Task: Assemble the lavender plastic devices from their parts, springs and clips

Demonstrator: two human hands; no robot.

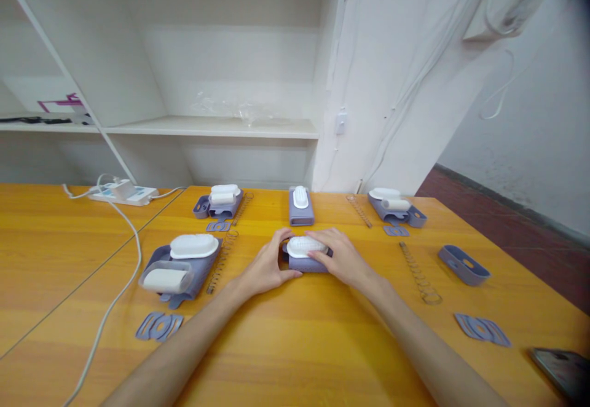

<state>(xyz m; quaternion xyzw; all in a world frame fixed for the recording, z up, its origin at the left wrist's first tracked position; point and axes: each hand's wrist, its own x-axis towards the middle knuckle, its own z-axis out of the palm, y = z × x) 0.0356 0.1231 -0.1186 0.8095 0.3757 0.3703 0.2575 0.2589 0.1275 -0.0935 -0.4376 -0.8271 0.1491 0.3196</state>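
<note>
In front of me lies a purple-grey plastic case (308,264) with a white oval dotted piece (302,246) on top. My left hand (271,264) curves round the case's left end, thumb at the front edge and fingertips at the back. From the other side, my right hand (342,256) grips the right end, its thumb pressed on the white piece and its fingers behind. What lies under the right palm is hidden. Directly beyond stands a similar purple-grey case (301,216) with a white ribbed oval piece (300,197) on it.
Part sets lie left (203,272), back left (235,204) and back right (380,205). To my right are a coil spring (417,273), a purple-grey end cap (464,265), a flat cut-out plate (482,329) and a phone (565,367). A white cable (133,272) runs from a power strip (123,193).
</note>
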